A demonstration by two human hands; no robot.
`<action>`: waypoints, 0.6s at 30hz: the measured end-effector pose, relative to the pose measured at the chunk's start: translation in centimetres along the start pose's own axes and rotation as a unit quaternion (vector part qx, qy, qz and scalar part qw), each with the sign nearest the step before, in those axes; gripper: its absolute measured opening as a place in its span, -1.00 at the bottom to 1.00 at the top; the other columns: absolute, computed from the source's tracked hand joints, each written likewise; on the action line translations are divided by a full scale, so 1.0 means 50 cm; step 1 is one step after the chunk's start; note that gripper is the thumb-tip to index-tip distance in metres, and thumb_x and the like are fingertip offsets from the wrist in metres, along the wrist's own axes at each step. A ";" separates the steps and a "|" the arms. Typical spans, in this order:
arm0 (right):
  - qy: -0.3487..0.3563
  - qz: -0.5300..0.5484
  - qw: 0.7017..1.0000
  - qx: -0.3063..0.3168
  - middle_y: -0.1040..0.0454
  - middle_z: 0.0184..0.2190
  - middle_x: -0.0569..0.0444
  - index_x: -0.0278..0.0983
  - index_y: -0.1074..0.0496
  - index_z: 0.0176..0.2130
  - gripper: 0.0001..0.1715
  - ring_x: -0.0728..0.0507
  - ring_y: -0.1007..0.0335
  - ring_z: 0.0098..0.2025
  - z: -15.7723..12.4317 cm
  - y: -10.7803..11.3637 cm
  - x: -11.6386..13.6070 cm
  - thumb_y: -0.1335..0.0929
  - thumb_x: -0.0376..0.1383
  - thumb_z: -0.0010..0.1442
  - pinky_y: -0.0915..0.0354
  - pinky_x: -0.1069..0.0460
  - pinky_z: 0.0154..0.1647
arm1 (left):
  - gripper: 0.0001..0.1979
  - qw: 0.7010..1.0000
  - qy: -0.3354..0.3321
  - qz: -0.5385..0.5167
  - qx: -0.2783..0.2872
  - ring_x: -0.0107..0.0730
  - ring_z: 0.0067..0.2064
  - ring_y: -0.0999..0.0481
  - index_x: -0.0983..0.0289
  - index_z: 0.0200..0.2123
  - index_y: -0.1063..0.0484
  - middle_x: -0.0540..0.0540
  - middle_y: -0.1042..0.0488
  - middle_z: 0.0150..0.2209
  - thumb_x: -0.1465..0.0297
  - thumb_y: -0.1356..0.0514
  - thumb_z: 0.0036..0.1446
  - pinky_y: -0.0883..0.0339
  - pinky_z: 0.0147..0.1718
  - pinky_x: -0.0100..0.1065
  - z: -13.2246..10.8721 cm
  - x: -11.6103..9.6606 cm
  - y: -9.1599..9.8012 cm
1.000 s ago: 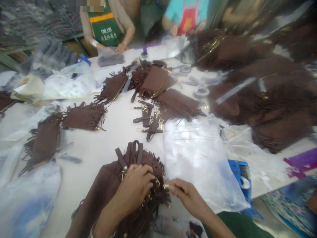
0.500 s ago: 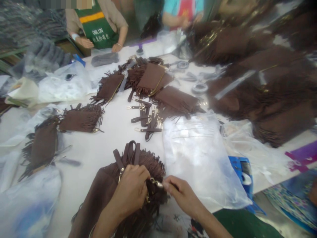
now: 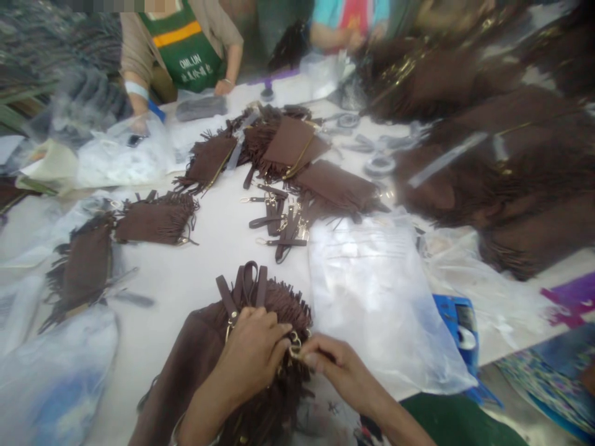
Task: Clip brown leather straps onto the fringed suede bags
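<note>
A brown fringed suede bag [image 3: 199, 353] lies at the near edge of the white table [image 3: 204, 260], its looped straps [image 3: 244, 286] pointing away from me. My left hand [image 3: 253, 356] is curled over the bag's fringed top, fingers closed on it. My right hand [image 3: 332, 365] pinches a small gold metal clasp [image 3: 294, 347] at the bag's edge, thumb and fingers pressed together. The two hands' fingertips meet at the clasp.
Clear plastic bags [image 3: 376, 297] lie right of my hands, a blue tape dispenser [image 3: 458, 325] beyond them. Loose brown straps [image 3: 279, 223] and several fringed bags [image 3: 288, 148] fill the middle; a big brown heap [image 3: 502, 142] sits right. Two people in aprons [image 3: 186, 49] work opposite.
My right hand has slid left, closing the gap until its fingertips meet my left hand at the clasp. The bag has stayed in place; the view has shifted slightly.
</note>
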State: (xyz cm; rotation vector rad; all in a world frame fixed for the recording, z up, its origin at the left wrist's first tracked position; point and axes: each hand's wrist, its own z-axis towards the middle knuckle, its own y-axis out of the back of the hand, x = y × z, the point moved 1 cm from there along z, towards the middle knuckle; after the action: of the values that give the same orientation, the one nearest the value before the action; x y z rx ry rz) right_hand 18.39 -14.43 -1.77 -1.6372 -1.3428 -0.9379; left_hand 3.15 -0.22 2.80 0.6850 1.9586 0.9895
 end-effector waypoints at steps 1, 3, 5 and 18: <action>-0.005 0.010 1.000 -0.001 -0.41 -0.42 0.16 -0.25 -0.49 -0.28 -0.78 -0.05 -0.28 -0.34 0.009 0.005 -0.006 -0.35 -0.17 0.28 -0.17 0.08 -0.30 | -0.74 1.000 0.005 0.012 0.005 -0.15 -0.16 -0.34 0.13 -0.04 -0.45 0.08 -0.41 -0.28 0.41 -0.01 0.31 -0.10 -0.17 -0.10 0.003 -0.002 -0.001; -0.020 0.032 0.999 0.001 -0.39 -0.44 0.17 -0.26 -0.47 -0.28 -0.75 -0.02 -0.25 -0.38 0.023 0.014 -0.018 -0.34 -0.13 0.28 -0.15 0.09 -0.34 | -0.74 1.000 0.010 0.026 0.008 -0.17 -0.18 -0.34 0.14 -0.08 -0.46 0.09 -0.39 -0.29 0.45 -0.02 0.31 -0.09 -0.20 -0.12 0.009 -0.006 0.000; -0.031 0.041 0.999 0.012 -0.39 -0.45 0.17 -0.27 -0.44 -0.29 -0.72 -0.01 -0.22 -0.41 0.033 0.021 -0.025 -0.33 -0.10 0.28 -0.13 0.10 -0.38 | -0.78 1.000 0.011 0.016 0.008 -0.19 -0.17 -0.34 0.16 -0.13 -0.47 0.09 -0.38 -0.27 0.46 -0.04 0.29 -0.10 -0.18 -0.13 0.013 -0.008 0.003; -0.005 -0.068 0.994 0.091 -0.36 -0.40 0.17 -0.23 -0.36 -0.27 -0.73 -0.05 -0.24 -0.35 0.034 0.019 0.016 -0.28 -0.10 0.33 -0.16 0.08 -0.31 | -0.86 0.986 0.010 -0.161 -0.030 -0.33 -0.14 -0.37 0.18 -0.28 -0.44 -0.03 -0.41 -0.24 0.54 -0.16 0.23 -0.09 -0.12 -0.23 0.014 0.014 0.001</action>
State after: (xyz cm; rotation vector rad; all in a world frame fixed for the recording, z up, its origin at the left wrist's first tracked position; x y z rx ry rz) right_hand 19.57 -12.67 -1.87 -1.4285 -1.5152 -0.8594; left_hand 3.37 0.61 2.30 0.3109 1.9712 0.8523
